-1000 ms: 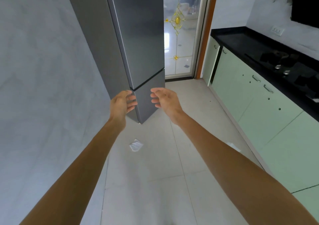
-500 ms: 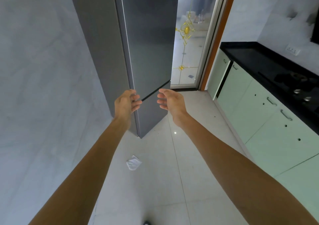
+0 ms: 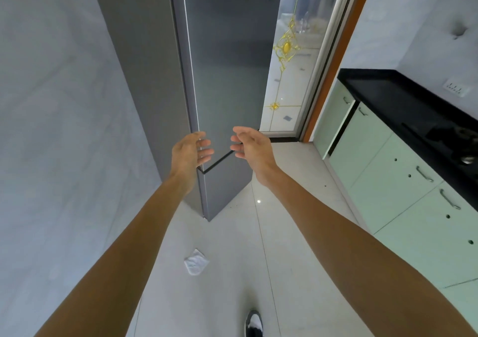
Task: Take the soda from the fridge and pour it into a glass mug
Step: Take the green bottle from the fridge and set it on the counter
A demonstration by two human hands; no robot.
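Your two arms are stretched forward toward the grey fridge (image 3: 227,65), which stands just ahead against the left wall with both doors closed, so its inside is hidden. Your left hand (image 3: 190,155) is at the front corner edge of the fridge, just above the seam between the upper and lower door; its fingers are loosely spread and hold nothing, and I cannot tell if they touch the door. Your right hand (image 3: 252,148) hangs near it, in front of the door, fingers relaxed and apart, also empty. A crumpled white paper (image 3: 196,262) lies on the floor tiles below your left arm. The black counter (image 3: 403,104) is at your right.
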